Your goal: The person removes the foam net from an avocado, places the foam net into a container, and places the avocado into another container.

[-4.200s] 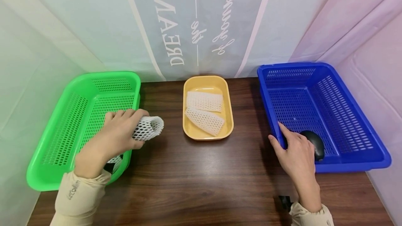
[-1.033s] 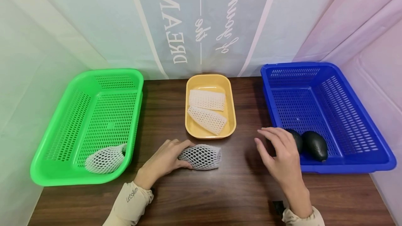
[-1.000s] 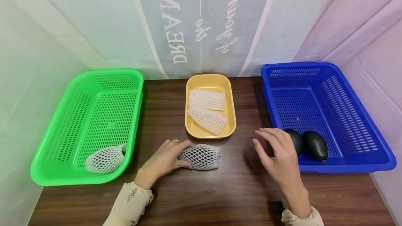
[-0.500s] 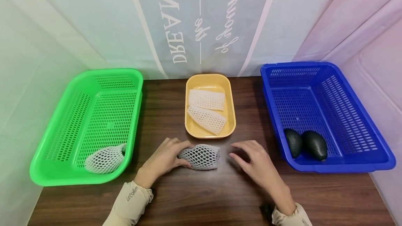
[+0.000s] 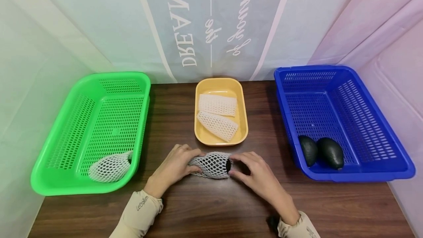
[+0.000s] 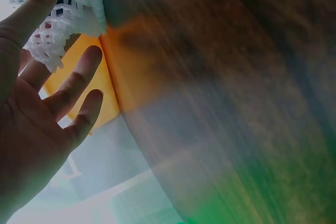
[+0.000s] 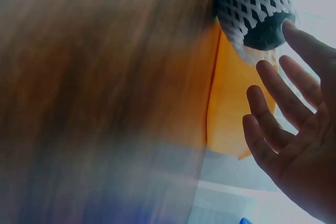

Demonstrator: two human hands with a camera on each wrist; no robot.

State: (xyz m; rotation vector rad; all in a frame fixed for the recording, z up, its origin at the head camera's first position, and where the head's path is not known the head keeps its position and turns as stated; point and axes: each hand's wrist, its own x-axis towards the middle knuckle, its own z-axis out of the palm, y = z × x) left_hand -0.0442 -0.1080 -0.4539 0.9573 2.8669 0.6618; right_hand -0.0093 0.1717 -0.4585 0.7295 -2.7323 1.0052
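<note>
Head view: the camera looks from above and behind the left hand (image 5: 176, 166) and right hand (image 5: 259, 173), facing forward and down, far enough off to frame both, the dark brown wood-grain bench (image 5: 198, 208) beneath them and the pale cloth backdrop with white lettering (image 5: 231, 67) beyond. Left wrist view: close range, past the left palm, the bench slanting across the frame's right side. Right wrist view: equally close, past the right palm, the bench filling the frame's left. All three views share the white foam-net sleeve (image 5: 211, 165) between the hands and the yellow rectangular plastic tray (image 5: 221, 143) beyond them.
</note>
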